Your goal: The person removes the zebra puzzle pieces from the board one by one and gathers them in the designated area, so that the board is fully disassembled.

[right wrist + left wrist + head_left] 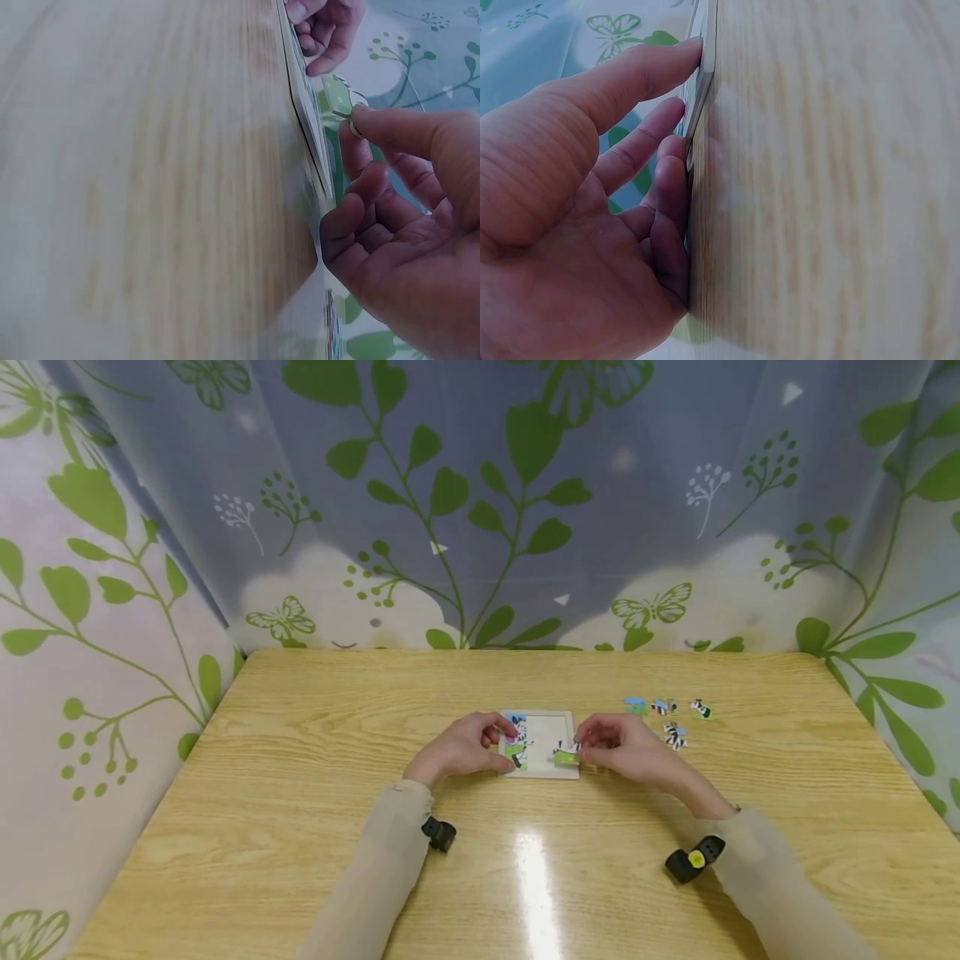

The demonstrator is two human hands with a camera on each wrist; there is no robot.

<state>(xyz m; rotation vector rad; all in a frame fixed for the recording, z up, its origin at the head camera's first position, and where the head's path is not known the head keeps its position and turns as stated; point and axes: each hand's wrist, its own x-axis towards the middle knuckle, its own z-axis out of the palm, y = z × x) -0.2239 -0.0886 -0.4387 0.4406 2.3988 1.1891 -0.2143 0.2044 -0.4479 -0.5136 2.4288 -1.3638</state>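
A small puzzle board with a pale raised rim lies on the table. Zebra-patterned pieces fill its left side, partly covered by my left hand. That hand's thumb and fingertips rest on the board's left part, the thumb at the near corner. My right hand pinches a green, black and white puzzle piece between thumb and forefinger, over the board's right side. In the right wrist view the pinched piece is tilted up, and the other fingers are curled below it.
Several loose puzzle pieces lie on the wooden table beyond my right hand. A curtain with leaves and butterflies hangs along the table's far edge. Both wrists wear black cameras on straps over the sleeves.
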